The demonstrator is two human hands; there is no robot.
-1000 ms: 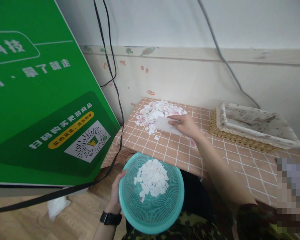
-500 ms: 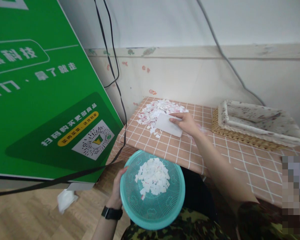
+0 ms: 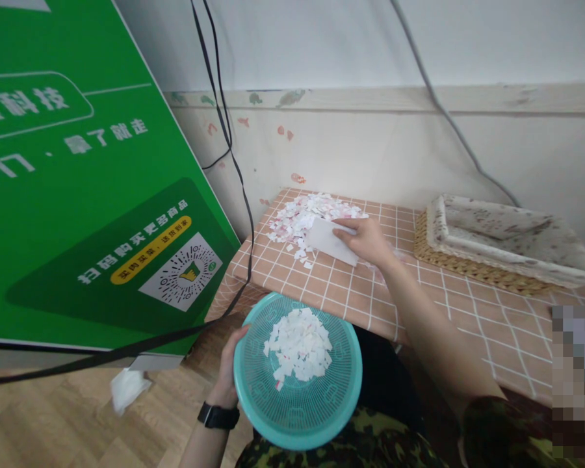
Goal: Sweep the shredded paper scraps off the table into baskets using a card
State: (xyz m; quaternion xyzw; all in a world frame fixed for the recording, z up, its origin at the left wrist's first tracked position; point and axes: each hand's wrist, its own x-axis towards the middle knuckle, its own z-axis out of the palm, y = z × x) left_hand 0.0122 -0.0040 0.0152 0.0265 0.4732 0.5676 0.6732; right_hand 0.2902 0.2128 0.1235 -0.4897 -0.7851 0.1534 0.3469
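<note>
My left hand (image 3: 230, 364) grips the left rim of a round turquoise plastic basket (image 3: 297, 422), held just in front of the table edge. Inside the basket lies a heap of small white paper scraps (image 3: 299, 344). On the table, my right hand (image 3: 365, 239) pinches a flat white card (image 3: 331, 242) by its upper right side. The card is tilted, and its left edge meets a larger pile of torn white and pinkish paper pieces (image 3: 312, 211) near the wall. A few scraps lie loose in front of that pile.
A brown checked cloth covers the table (image 3: 448, 302). A lined wicker basket (image 3: 487, 260) stands at the right. To the left is a large green sign (image 3: 102, 195), with a black strap (image 3: 241, 286) hanging before it. A white bag (image 3: 128, 389) lies on the wooden floor.
My right hand and the card have shifted very slightly to the right. The turquoise basket and my left hand stay practically where they were.
</note>
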